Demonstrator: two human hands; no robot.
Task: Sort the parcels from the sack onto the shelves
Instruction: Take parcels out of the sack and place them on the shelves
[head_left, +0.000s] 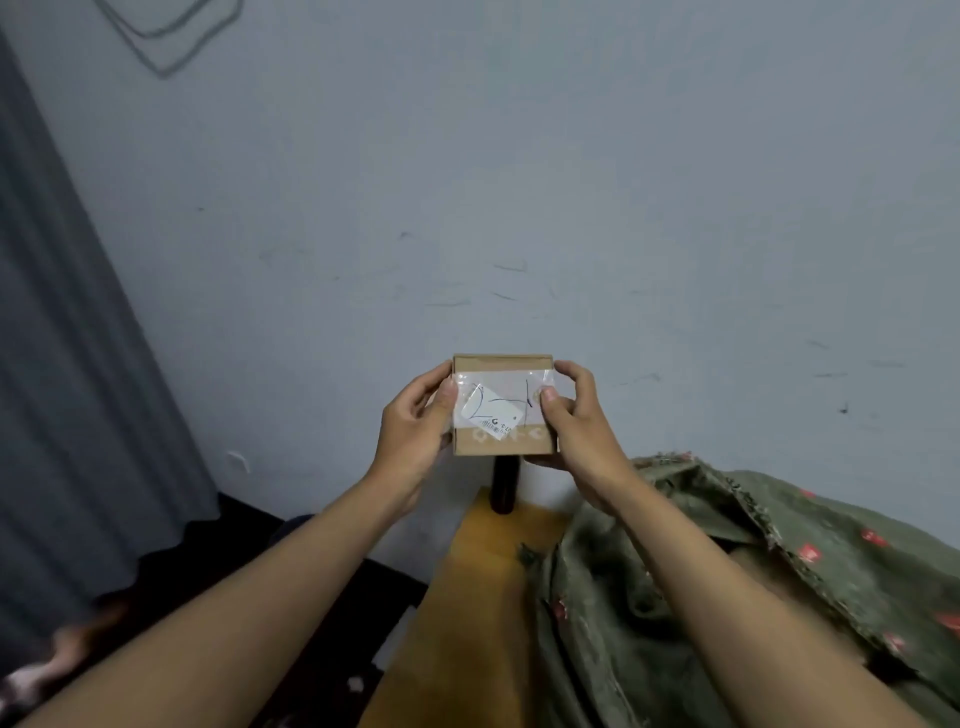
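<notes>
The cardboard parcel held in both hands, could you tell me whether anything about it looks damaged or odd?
Nothing stands out: the cardboard parcel looks square and undented, gripped by the left hand and right hand.

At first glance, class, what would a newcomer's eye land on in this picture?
First, the small brown cardboard parcel with a white handwritten label, held up mid-frame before the pale grey wall by the left hand and right hand. Next, the crumpled olive-green sack at lower right, lying on a yellow wooden surface.

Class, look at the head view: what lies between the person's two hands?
A small cardboard parcel, gripped by the left hand and right hand; its label faces the camera.
</notes>
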